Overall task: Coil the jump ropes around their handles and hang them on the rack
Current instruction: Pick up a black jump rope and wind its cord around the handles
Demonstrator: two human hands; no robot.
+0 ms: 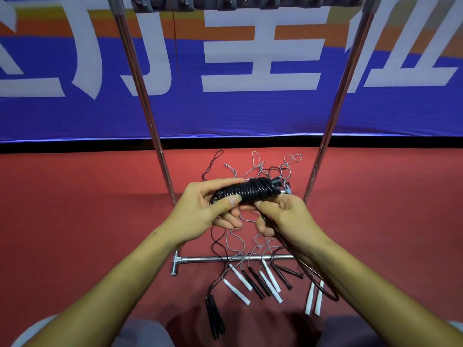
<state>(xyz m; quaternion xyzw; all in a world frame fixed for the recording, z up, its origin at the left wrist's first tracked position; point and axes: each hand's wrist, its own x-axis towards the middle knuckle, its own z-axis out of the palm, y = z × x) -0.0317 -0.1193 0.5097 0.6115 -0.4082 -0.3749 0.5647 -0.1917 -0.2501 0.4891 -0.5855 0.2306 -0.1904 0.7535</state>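
A black jump rope is wound in tight coils around its paired handles. My left hand grips the left end of that bundle, thumb across the coils. My right hand pinches the loose black cord just under the bundle; the free length trails down past my right forearm in a loop. The metal rack stands in front of me, its top bar with hooks at the upper edge of the view.
Several more jump ropes lie on the red floor: white handles, black handles, tangled grey and black cords. The rack's base bar crosses them. A blue banner hangs behind.
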